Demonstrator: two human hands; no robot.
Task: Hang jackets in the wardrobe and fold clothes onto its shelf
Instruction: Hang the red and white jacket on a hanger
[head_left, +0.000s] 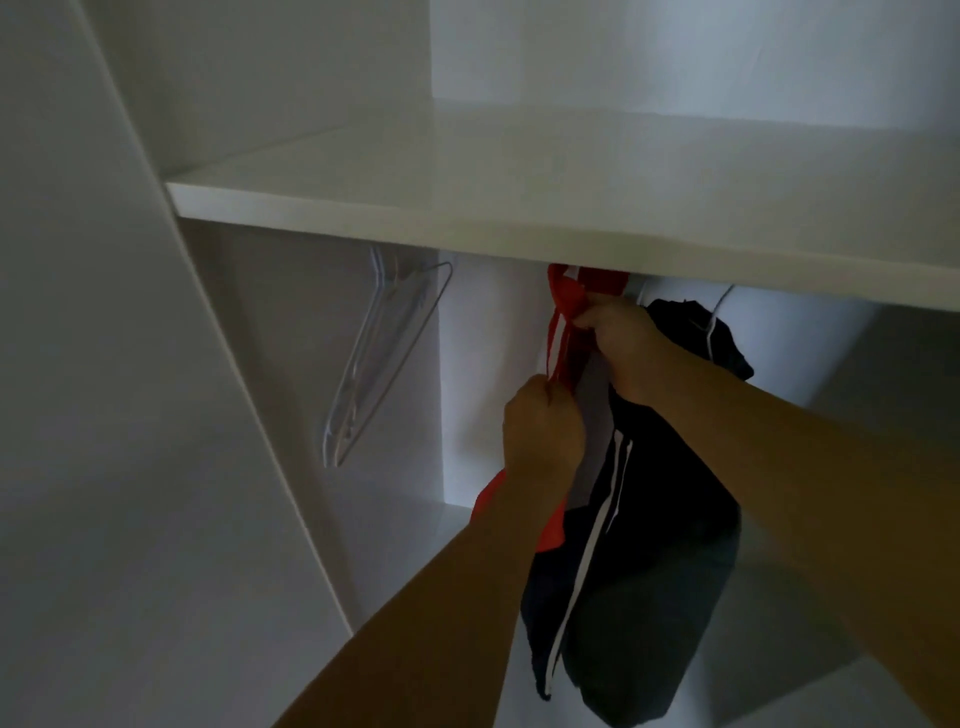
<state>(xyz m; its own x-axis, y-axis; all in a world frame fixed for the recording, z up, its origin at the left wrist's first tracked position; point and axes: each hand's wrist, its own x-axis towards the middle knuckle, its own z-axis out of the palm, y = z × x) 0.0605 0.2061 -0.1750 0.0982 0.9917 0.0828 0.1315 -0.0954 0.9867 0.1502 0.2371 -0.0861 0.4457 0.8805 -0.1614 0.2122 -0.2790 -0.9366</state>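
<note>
Red jacket (563, 306) hanging just under the front edge of the white shelf (467, 208), its top hidden behind that edge, a lower red corner showing again further down below the left wrist. Left hand (540, 431) below the shelf, fingers curled and pinching the red fabric's edge; right hand (621, 345) higher, nearer the shelf, fingers closed round the red cloth close to the collar. Seemingly straightening or fastening the front, though not certain. Dark jacket with white stripes (634, 545) right beside the red one, further right under the shelf, hanging from a white hanger (714, 317) of which only a thin curve shows. Spare clear hangers (379, 353) well off to the left beneath the shelf, carrying nothing. By the look of it, the hanging half well advanced: one dark jacket up, the red one up or nearly so. Folding half apparently not begun: no folded clothes visible on the shelf's top surface. Rail and hook tops hidden behind the shelf edge, so no telling whether the red jacket's hanger is truly seated. Dim light under the shelf; the zip or fastening, if any, too dark to make out. Shelf cut off at the right edge of view.
</note>
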